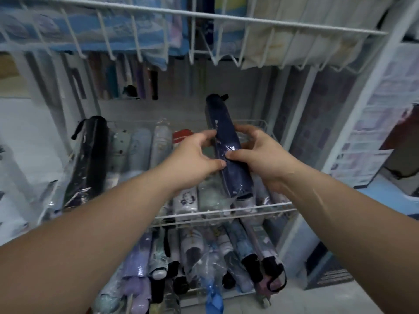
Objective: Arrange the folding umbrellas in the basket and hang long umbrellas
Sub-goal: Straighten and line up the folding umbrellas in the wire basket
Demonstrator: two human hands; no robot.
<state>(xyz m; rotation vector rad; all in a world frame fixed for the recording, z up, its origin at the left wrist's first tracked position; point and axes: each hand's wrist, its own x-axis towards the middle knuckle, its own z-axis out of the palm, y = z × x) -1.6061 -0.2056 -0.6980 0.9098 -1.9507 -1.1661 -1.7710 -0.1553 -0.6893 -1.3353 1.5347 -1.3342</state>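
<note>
- White wire rack [226, 18] fills the view; its middle basket [226, 215] carries a row of sleeved folding umbrellas [140, 146].
- My left hand [192, 159] and right hand [263, 155] hold the navy umbrella [223, 132] tilted above that row, fingers [237, 154] clamped round its barrel.
- Risk: the glossy wrap is slick; a loose grip may let the cylinder slide out.
- Risk: pressing it down may crumple neighbouring sleeves.
</note>
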